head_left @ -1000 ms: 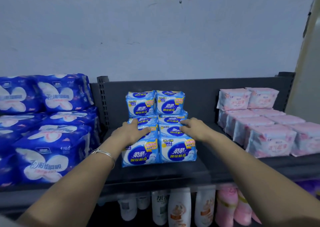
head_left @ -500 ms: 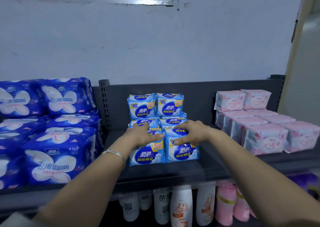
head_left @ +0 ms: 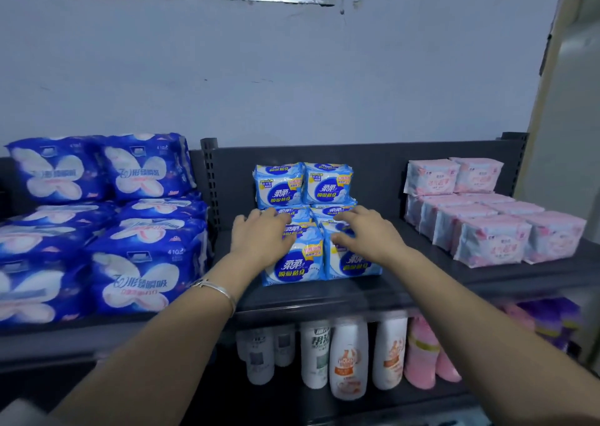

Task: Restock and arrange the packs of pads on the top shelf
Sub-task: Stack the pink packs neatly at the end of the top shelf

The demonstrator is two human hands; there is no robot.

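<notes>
Hands squaring light-blue pad packs [head_left: 293, 263] on the top shelf [head_left: 422, 283].
Fingers spread, the left hand [head_left: 263, 237] and right hand [head_left: 363, 234] are pressing on the front pair mid-shelf; an uneven shove is risking toppling the upright rear packs [head_left: 303, 184] just behind.

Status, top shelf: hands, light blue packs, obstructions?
Left hand and right hand open, resting on front light blue packs. Packs sit mid top shelf. Pink packs apart to the right; nothing blocking.

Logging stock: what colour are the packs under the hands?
The packs are light blue with dark blue ovals and white lettering; head view shows it best.
</notes>
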